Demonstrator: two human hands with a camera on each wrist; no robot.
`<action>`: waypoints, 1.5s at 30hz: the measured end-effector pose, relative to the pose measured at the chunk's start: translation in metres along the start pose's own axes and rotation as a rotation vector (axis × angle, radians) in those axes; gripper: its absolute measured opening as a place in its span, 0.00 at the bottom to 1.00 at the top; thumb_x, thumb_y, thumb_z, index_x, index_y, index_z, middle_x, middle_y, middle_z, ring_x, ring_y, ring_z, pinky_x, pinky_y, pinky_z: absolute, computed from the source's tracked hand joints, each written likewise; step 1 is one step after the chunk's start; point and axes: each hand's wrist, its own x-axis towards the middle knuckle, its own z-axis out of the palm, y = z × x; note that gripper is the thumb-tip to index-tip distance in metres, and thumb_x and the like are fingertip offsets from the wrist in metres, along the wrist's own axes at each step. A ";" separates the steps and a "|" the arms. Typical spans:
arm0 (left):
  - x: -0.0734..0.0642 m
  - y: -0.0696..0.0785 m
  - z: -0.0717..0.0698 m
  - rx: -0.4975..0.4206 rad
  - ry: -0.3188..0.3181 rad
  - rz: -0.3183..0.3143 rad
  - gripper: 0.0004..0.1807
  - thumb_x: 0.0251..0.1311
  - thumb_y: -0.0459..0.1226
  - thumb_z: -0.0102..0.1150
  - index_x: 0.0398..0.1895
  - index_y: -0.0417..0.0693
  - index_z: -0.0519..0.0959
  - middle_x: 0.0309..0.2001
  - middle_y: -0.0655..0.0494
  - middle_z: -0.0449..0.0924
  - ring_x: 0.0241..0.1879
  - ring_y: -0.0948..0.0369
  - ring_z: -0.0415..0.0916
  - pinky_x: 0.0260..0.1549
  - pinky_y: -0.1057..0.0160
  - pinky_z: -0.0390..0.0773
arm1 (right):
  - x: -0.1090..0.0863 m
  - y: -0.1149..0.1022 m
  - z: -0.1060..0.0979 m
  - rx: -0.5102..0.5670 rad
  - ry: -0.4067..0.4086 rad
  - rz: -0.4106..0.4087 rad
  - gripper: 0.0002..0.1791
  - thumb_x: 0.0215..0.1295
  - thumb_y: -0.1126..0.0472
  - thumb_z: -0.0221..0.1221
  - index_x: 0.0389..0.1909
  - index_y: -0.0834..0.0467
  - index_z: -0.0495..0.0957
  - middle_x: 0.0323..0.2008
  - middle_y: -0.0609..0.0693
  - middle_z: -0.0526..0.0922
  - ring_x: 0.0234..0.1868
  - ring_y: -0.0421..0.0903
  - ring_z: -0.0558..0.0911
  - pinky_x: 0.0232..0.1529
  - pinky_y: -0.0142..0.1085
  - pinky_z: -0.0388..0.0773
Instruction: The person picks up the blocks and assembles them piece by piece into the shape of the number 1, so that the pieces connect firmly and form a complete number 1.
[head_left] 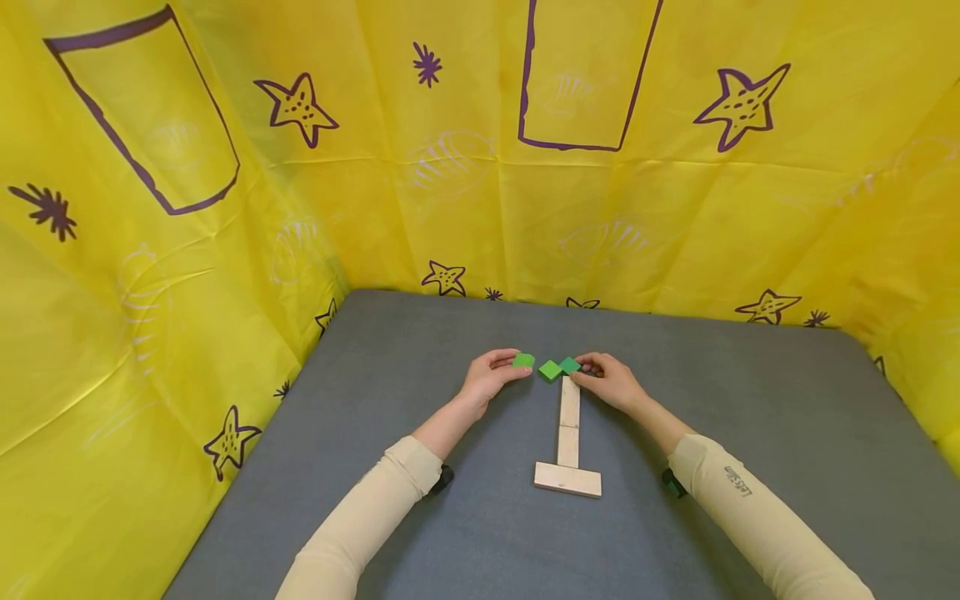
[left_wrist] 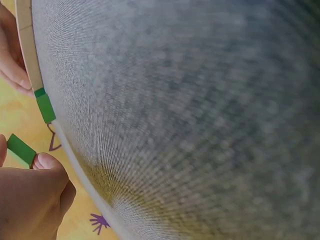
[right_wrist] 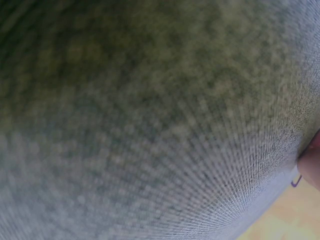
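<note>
In the head view, my left hand pinches a light green block between thumb and fingers, to the left of the other blocks. The left wrist view shows that same held block tilted at the fingertips. A second light green block lies corner to corner with a darker green block. My right hand has thumb and fingertips around the darker green block's right side. Just below that block, two wooden planks run end to end toward a crosswise wooden plank.
A dark grey cloth-covered table lies under everything. Yellow curtains with purple starfish drawings rise behind it and along both sides. The right wrist view holds mostly grey cloth, with a fingertip at its right edge.
</note>
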 end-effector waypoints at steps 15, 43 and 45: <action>0.002 0.000 0.012 0.219 -0.067 0.040 0.26 0.50 0.37 0.75 0.53 0.42 0.80 0.46 0.50 0.82 0.47 0.56 0.79 0.45 0.61 0.78 | 0.002 0.001 0.001 -0.009 0.005 0.008 0.22 0.66 0.51 0.61 0.55 0.62 0.77 0.45 0.57 0.77 0.45 0.52 0.74 0.47 0.44 0.70; 0.011 -0.003 0.011 0.527 -0.095 0.132 0.24 0.48 0.37 0.75 0.50 0.42 0.82 0.43 0.52 0.83 0.40 0.60 0.76 0.40 0.65 0.76 | 0.001 0.000 0.001 0.001 0.004 0.002 0.22 0.66 0.52 0.61 0.54 0.62 0.77 0.44 0.56 0.77 0.45 0.52 0.74 0.48 0.44 0.70; 0.011 -0.003 0.011 0.544 -0.105 0.146 0.24 0.48 0.36 0.75 0.50 0.42 0.82 0.42 0.52 0.83 0.39 0.61 0.76 0.39 0.66 0.75 | 0.001 0.001 0.001 -0.002 0.004 0.000 0.22 0.66 0.52 0.61 0.54 0.62 0.77 0.44 0.56 0.77 0.45 0.52 0.74 0.48 0.44 0.70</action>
